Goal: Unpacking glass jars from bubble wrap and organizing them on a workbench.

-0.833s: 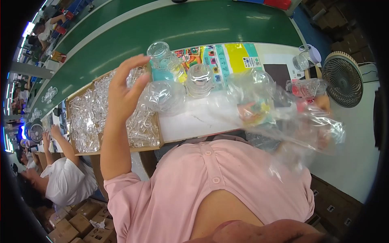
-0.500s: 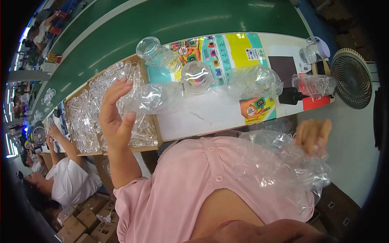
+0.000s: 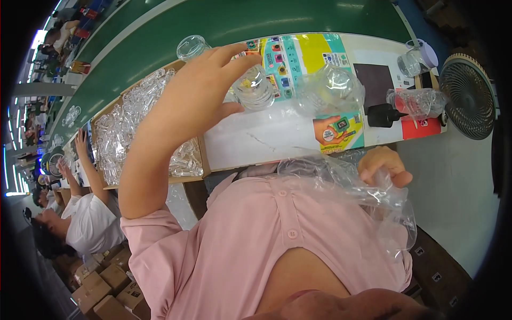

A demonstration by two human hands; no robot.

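Observation:
My left hand (image 3: 205, 88) reaches over the table with thumb and fingers apart, at the left side of a clear round jar (image 3: 255, 90); whether the fingertips touch it I cannot tell. Another clear jar (image 3: 193, 48) stands behind the hand, partly covered by it. Close to my body on the right, my right hand (image 3: 383, 165) is closed on clear plastic bags (image 3: 392, 200), which hang crumpled in front of my shirt; I cannot tell how many. Farther right on the table lies a clear jar in a plastic bag (image 3: 336, 88).
At left, a cardboard box (image 3: 205, 160) holds many small clear plastic pieces. On the right are a black bottle (image 3: 381, 115), a wrapped clear bottle (image 3: 418, 102), a lidded cup (image 3: 410, 64) and a fan (image 3: 468, 96). A green surface (image 3: 298, 18) runs behind. A co-worker (image 3: 93, 224) sits at left.
My left hand has swung right and away from me, from the box to the jar. The bagged jar beside it no longer shows. My right hand has shifted slightly left, with the bags.

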